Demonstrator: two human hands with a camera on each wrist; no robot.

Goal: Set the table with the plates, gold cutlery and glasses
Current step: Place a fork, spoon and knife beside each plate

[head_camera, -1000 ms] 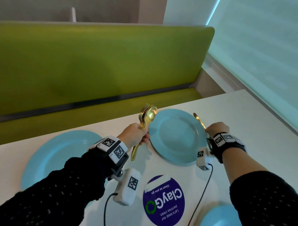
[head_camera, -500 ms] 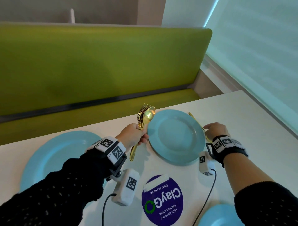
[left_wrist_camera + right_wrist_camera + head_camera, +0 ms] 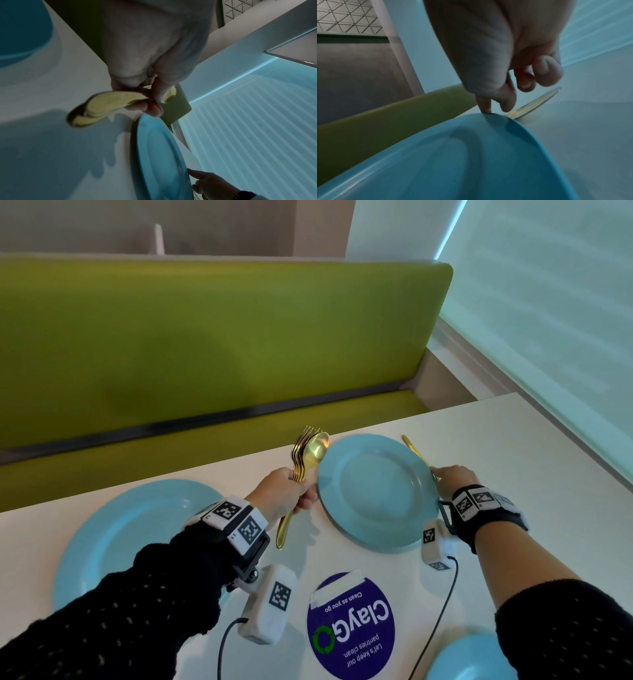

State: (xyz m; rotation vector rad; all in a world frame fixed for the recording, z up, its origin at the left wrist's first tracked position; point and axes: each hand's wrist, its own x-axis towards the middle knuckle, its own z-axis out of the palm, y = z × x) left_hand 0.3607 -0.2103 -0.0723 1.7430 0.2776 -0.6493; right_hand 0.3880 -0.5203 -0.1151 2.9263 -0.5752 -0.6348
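Note:
My left hand grips a bundle of gold forks and a spoon upright, just left of the middle blue plate. The left wrist view shows the handles sticking out below my curled fingers, close to the plate's rim. A gold knife lies flat on the white table, right of that plate. My right hand sits at its handle end. In the right wrist view the index fingertip touches the plate's rim; the knife lies beside the thumb, not pinched.
A second blue plate lies at the left and a third at the near right edge. A purple round sticker is on the table in front of me. A green bench runs behind the far table edge; a blind covers the right wall.
My right hand brought the knife down from a raised tilt until it lay flat on the table to the right of the plate. The left hand with the cutlery bundle barely moved.

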